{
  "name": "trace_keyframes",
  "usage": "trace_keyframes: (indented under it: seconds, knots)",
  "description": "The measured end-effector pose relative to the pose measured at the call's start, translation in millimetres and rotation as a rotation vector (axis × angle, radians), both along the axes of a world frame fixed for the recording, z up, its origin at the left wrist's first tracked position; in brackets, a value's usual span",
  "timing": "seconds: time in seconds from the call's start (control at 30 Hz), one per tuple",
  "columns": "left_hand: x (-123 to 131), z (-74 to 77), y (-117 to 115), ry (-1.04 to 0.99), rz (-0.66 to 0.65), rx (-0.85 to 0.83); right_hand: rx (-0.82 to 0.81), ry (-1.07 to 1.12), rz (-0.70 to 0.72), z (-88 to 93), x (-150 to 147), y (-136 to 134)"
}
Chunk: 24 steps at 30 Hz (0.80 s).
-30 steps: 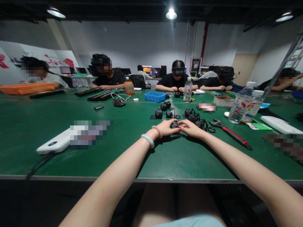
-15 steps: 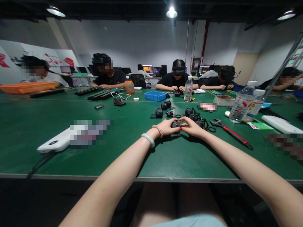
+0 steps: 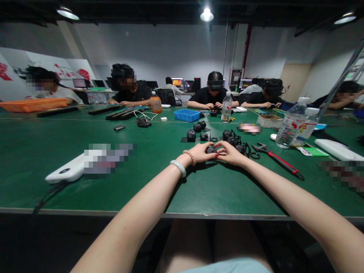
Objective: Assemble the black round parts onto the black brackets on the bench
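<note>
Between my two hands is a small round black part (image 3: 211, 150), just above or on the green table (image 3: 113, 189); its exact kind is not clear. My left hand (image 3: 201, 152), with a beaded bracelet and a pale bangle at the wrist, is closed round its left side. From the right, my right hand (image 3: 231, 153) pinches at the same part with thumb and fingers. Similar black parts lie beyond the left hand (image 3: 191, 135) and just behind the right hand (image 3: 227, 135). A black ring (image 3: 255, 155) rests to the right of that hand.
An adjustable wrench (image 3: 280, 161) with a red and black handle lies to the right. Water bottles (image 3: 291, 123) stand behind it. Farther back is a blue bin (image 3: 187, 115). A white power bank (image 3: 66, 170) with a cable lies left. Several people sit across the table.
Both hands keep their places round the black part, with only slight finger movement. The whole view has shifted a hair to the right.
</note>
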<state>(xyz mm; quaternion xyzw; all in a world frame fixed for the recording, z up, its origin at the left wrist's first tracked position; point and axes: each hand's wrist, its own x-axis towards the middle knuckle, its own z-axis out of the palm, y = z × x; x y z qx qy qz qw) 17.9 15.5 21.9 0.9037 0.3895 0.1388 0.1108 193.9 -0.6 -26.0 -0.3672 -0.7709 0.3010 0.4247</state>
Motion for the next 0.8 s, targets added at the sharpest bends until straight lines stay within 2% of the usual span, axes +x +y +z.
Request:
trace_keyframes:
  seconds: [0.8]
  knots:
    - [-1.0, -2.9, 2.8, 0.001, -0.025, 0.041, 0.077, -0.058, -0.032, -5.0, 3.2, 6.0]
